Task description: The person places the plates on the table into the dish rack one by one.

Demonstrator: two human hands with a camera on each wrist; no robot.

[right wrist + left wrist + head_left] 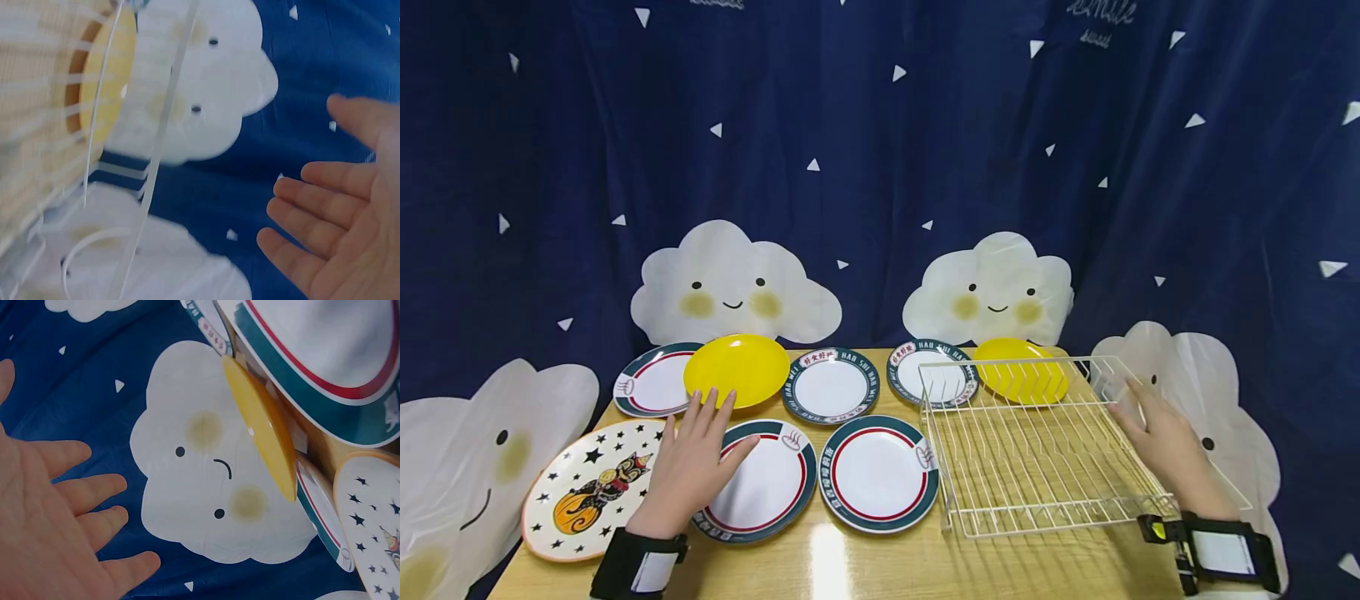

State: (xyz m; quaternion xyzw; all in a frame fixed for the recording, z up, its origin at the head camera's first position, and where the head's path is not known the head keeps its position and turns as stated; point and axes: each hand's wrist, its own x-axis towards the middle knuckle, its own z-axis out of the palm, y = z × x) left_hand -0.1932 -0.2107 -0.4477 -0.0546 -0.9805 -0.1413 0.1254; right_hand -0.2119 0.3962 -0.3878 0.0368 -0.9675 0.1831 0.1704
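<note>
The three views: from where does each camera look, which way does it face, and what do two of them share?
Head: sits high, faces forward and down at the table, its plates and the white wire rack; both hands show, left hand and right hand.
Left wrist: sits behind the open left palm, looks past it at the curtain and the yellow plate.
Right wrist: sits behind the open right palm, looks at rack wires, blurred.
Shared: head and left wrist both show the yellow plate and the star plate.

The rack (144,156) is blurred in the right wrist view. The star plate (375,519) is cut off at 4 o'clock in the left wrist view. Plate lettering (831,360) is too small to read.
</note>
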